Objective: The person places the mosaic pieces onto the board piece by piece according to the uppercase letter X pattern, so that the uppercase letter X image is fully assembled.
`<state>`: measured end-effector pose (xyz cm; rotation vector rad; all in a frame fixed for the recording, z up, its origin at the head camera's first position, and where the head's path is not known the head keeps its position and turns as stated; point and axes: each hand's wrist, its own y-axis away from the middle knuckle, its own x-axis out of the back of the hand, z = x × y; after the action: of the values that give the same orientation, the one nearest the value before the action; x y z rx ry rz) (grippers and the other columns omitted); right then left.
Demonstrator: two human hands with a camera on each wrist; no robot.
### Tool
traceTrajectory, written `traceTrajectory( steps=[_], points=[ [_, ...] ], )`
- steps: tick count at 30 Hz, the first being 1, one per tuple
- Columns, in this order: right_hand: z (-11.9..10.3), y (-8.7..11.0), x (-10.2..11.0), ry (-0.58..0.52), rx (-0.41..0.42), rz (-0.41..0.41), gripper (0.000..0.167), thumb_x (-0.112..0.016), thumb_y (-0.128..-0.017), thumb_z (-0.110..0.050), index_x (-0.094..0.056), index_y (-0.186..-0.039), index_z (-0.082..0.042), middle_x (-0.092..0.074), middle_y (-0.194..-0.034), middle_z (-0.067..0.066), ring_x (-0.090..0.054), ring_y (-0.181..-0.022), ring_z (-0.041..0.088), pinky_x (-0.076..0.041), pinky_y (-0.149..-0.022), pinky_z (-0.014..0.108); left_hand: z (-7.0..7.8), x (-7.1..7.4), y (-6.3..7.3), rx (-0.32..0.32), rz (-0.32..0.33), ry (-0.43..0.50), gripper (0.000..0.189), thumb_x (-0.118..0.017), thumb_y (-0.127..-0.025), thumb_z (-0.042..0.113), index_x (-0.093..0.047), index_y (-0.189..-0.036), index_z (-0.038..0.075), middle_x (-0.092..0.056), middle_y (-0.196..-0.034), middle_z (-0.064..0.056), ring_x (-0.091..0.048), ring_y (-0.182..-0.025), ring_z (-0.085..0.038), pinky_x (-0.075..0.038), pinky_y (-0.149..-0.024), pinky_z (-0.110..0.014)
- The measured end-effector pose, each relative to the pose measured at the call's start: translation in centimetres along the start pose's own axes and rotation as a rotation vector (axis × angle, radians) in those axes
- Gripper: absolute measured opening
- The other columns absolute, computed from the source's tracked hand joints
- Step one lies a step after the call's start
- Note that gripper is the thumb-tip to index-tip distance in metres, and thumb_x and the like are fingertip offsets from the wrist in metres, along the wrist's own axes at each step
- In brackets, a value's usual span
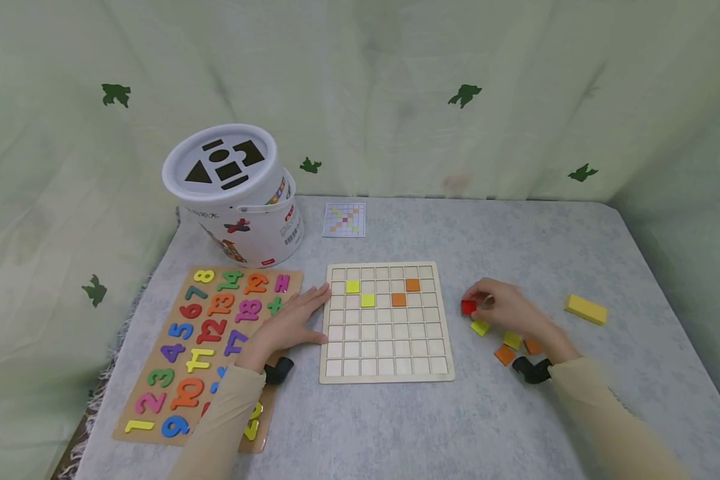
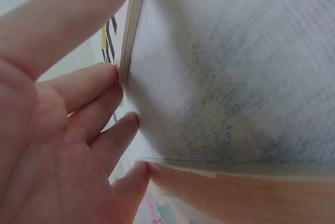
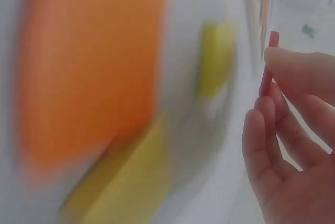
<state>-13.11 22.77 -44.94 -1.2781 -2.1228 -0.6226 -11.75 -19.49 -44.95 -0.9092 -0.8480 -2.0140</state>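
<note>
My right hand (image 1: 507, 308) pinches a red square tile (image 1: 468, 307) between thumb and fingers, right of the board; in the right wrist view the red tile (image 3: 269, 63) shows edge-on. Below that hand lie loose yellow tiles (image 1: 480, 327) and orange tiles (image 1: 505, 355). My left hand (image 1: 294, 320) is spread, with its fingertips and thumb at the left edge of the wooden grid board (image 1: 387, 383). On the board, two yellow tiles (image 1: 368, 300) step down to the right at upper left, and two orange tiles (image 1: 399, 299) sit diagonally at upper right.
A small pattern card (image 1: 345, 220) with coloured squares lies behind the board. On the left are a number puzzle board (image 1: 177, 313) under my left forearm and a white bucket (image 1: 270, 240) with a shape-hole lid. A yellow block (image 1: 586, 310) lies at the right.
</note>
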Motion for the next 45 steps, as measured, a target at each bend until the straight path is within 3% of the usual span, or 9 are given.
traceTrajectory(
  steps=[9,16,28,32,36,45],
  points=[
    [-4.3,-3.4,-3.5,-0.053,0.130,-0.079,0.024,-0.075,-0.080,-0.002,-0.066,-0.102,-0.007,-0.060,-0.094,-0.001,-0.055,-0.086,0.018,-0.051,-0.078,0.033,0.0,-0.1,0.0,0.005,0.000,-0.003,0.091,-0.078,-0.080,0.030,-0.027,-0.151,0.004,-0.017,-0.158,-0.009,-0.013,-0.143,-0.032,-0.006,-0.115,-0.050],
    [-6.8,-5.7,-6.6,-0.029,0.216,-0.127,0.021,-0.073,-0.082,-0.002,-0.066,-0.101,-0.007,-0.059,-0.094,-0.002,-0.054,-0.085,0.017,-0.049,-0.076,0.029,-0.1,-0.1,0.0,0.010,-0.003,-0.002,0.091,-0.078,-0.080,0.030,-0.027,-0.151,0.004,-0.017,-0.158,-0.010,-0.013,-0.143,-0.033,-0.006,-0.115,-0.050],
    [-9.1,-7.4,-9.1,0.123,0.206,-0.146,0.019,-0.071,-0.080,0.000,-0.066,-0.097,-0.008,-0.058,-0.092,-0.002,-0.050,-0.080,0.013,-0.047,-0.072,0.026,-0.2,0.0,-0.1,0.025,-0.013,-0.002,0.091,-0.078,-0.080,0.031,-0.027,-0.151,0.006,-0.017,-0.158,-0.008,-0.012,-0.144,-0.031,-0.006,-0.116,-0.049],
    [-9.1,-7.3,-9.1,0.118,0.198,-0.141,0.020,-0.071,-0.080,0.001,-0.065,-0.097,-0.009,-0.057,-0.092,-0.002,-0.050,-0.080,0.014,-0.047,-0.073,0.027,-0.2,0.0,-0.1,0.024,-0.010,-0.001,0.091,-0.078,-0.080,0.031,-0.027,-0.151,0.006,-0.017,-0.158,-0.008,-0.012,-0.144,-0.031,-0.005,-0.116,-0.049],
    [-8.7,-6.8,-8.4,0.046,0.201,-0.114,0.018,-0.068,-0.082,0.002,-0.065,-0.098,-0.007,-0.058,-0.092,0.000,-0.052,-0.081,0.014,-0.048,-0.074,0.028,-0.2,-0.1,-0.1,0.023,-0.005,0.003,0.091,-0.078,-0.080,0.031,-0.026,-0.151,0.007,-0.017,-0.158,-0.007,-0.012,-0.144,-0.031,-0.004,-0.116,-0.048],
    [-4.7,-3.3,-3.8,-0.078,0.163,-0.021,0.016,-0.068,-0.084,0.001,-0.066,-0.100,-0.002,-0.063,-0.092,0.005,-0.055,-0.081,0.016,-0.050,-0.070,0.031,-0.3,-0.1,-0.2,0.016,0.001,0.002,0.091,-0.078,-0.080,0.030,-0.027,-0.151,0.006,-0.018,-0.158,-0.008,-0.012,-0.144,-0.031,-0.004,-0.116,-0.048]
  ],
)
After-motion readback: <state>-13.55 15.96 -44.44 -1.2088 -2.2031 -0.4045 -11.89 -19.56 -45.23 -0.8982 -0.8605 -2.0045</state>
